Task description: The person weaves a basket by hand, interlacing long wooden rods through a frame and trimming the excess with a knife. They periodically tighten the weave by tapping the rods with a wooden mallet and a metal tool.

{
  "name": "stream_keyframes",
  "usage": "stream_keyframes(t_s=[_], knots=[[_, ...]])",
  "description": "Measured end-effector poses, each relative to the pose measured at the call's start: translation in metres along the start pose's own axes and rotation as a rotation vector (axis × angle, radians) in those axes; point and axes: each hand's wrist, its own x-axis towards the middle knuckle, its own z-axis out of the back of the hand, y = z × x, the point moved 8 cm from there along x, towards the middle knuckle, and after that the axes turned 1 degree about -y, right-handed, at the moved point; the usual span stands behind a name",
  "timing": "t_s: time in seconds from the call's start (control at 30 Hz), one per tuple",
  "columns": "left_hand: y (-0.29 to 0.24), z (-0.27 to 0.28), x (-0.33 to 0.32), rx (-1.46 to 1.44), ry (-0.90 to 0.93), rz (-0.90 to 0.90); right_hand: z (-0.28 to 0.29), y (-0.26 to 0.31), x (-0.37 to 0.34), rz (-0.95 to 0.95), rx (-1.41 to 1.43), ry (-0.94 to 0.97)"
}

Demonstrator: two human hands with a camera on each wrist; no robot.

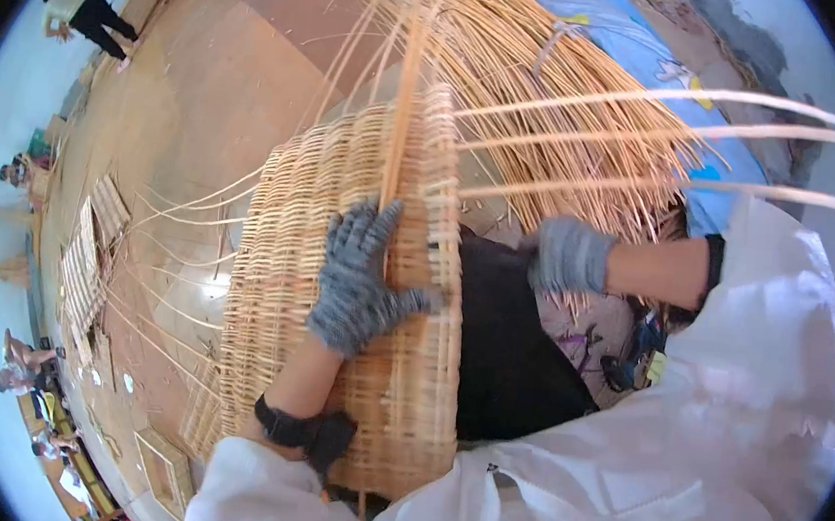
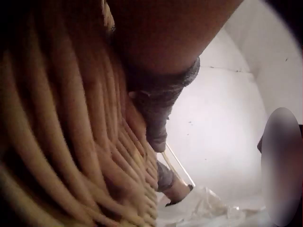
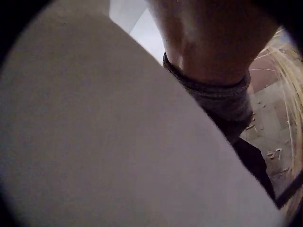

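Observation:
A half-woven rattan basket (image 1: 292, 208) lies on its side across the person's lap, long loose canes sticking out from its far rim and left side. The left hand (image 1: 361, 275), in a grey knitted glove, lies flat on the woven wall with fingers spread and thumb pointing right. A pale upright strip (image 1: 409, 89) runs down the wall beside its fingertips. To the right of the basket's edge is the right hand (image 1: 570, 258), gloved alike and blurred, its fingers turned away; I cannot tell what it holds. In the left wrist view, close-up weave (image 2: 71, 113) fills the left side.
A big bundle of loose canes (image 1: 572, 115) lies on a blue sheet (image 1: 647, 72) beyond the basket. Three long canes (image 1: 671, 134) reach out to the right. A woven panel (image 1: 93, 239) and a wooden frame (image 1: 161, 472) lie on the floor. Other people (image 1: 89, 13) are along the left.

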Motion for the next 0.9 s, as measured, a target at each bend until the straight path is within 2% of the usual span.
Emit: stream_keyframes(t_s=[0.07,0.1,0.17,0.2,0.23,0.27,0.3,0.37,0.4,0.5,0.57,0.6,0.7,0.73,0.83,0.9], knots=[[0.006,-0.003,0.007,0.087,-0.094,-0.02,0.021,0.002,0.01,0.017,-0.194,-0.109],[0.005,-0.001,0.008,0.129,-0.144,-0.03,0.028,0.003,0.004,0.039,-0.199,-0.184],[0.011,-0.001,0.008,0.012,-0.158,-0.062,0.041,0.01,-0.001,0.087,-0.22,-0.341],[0.017,-0.003,0.007,-0.093,-0.14,-0.052,0.046,0.017,-0.014,0.029,-0.225,-0.343],[0.016,0.003,0.011,-0.199,-0.128,-0.041,0.05,0.024,-0.027,0.013,-0.228,-0.247],[0.017,0.004,0.005,-0.43,-0.095,0.094,0.055,0.031,-0.042,0.001,-0.234,-0.15],[0.017,0.008,0.0,-0.664,-0.105,0.107,0.056,0.036,-0.05,-0.007,-0.241,-0.058],[0.019,0.013,-0.007,-1.121,-0.116,0.119,0.067,0.047,-0.068,0.195,-0.226,-0.309],[0.002,0.018,-0.01,-1.342,-0.103,0.092,0.075,0.05,-0.075,0.294,-0.213,-0.434],[-0.057,0.025,-0.02,-1.532,0.049,0.164,0.107,0.051,-0.046,0.068,1.009,-0.381],[-0.076,0.022,-0.026,-1.391,0.118,0.112,0.111,0.068,-0.023,0.03,1.406,-0.178],[-0.079,0.02,-0.029,-1.32,0.142,0.09,0.114,0.075,-0.008,0.118,1.396,-0.15],[-0.066,0.016,-0.039,-1.467,0.324,0.221,0.124,0.077,-0.014,0.229,1.389,-0.113],[-0.058,0.02,-0.038,-1.376,0.272,0.247,0.128,0.077,-0.025,0.221,1.385,-0.082],[-0.048,0.031,-0.026,-1.097,0.162,0.325,0.143,0.072,-0.08,0.295,1.224,-0.316],[-0.062,0.047,-0.02,-1.111,0.078,0.246,0.133,0.064,-0.122,0.485,1.003,-0.59]])
